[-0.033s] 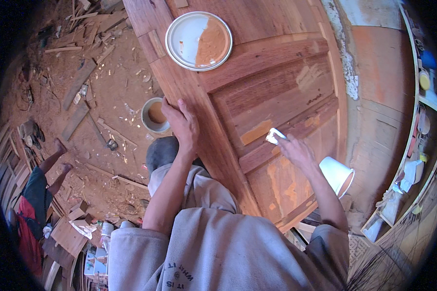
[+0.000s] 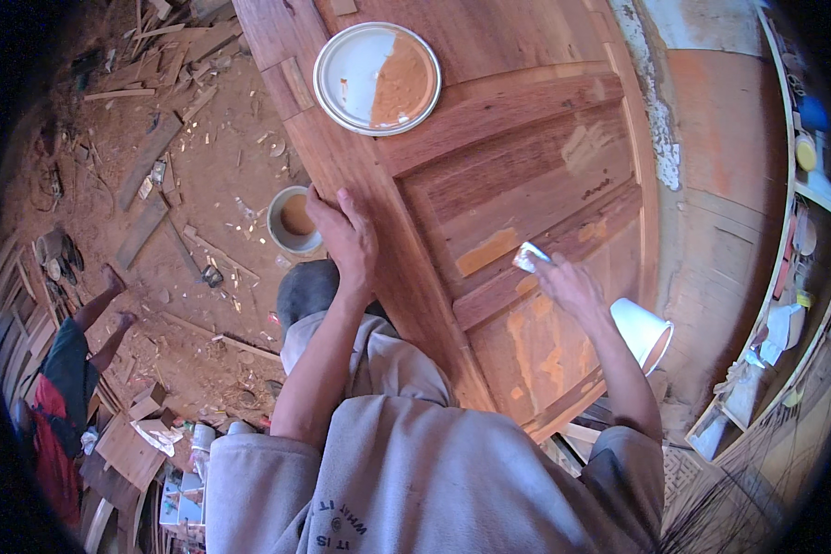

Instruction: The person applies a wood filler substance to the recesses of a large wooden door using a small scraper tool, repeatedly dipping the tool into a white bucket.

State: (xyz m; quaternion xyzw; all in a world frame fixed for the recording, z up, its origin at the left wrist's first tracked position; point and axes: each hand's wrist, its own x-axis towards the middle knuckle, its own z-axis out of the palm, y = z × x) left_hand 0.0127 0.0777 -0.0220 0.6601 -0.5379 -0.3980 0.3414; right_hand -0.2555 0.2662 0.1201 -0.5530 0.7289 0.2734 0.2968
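Note:
A panelled wooden door lies in front of me, with orange-brown filler smeared over parts of its panels and rails. My left hand grips the door's left edge, its thumb on top and its other fingers over the side. In my right hand is a small putty knife with a pale, smeared blade. That blade is just above or touching the rail beside a filler patch; which of these I cannot tell. A round white lid carrying orange-brown filler rests on the door's far left part.
A white bucket stands by the door's right edge. On the littered dirt floor, a round tub with brown contents sits left of my left hand. Another person is at far left. A shelf of tools runs along the right.
My right hand has shifted slightly right with the putty knife, whose blade now tilts differently. My left hand remains on the door edge.

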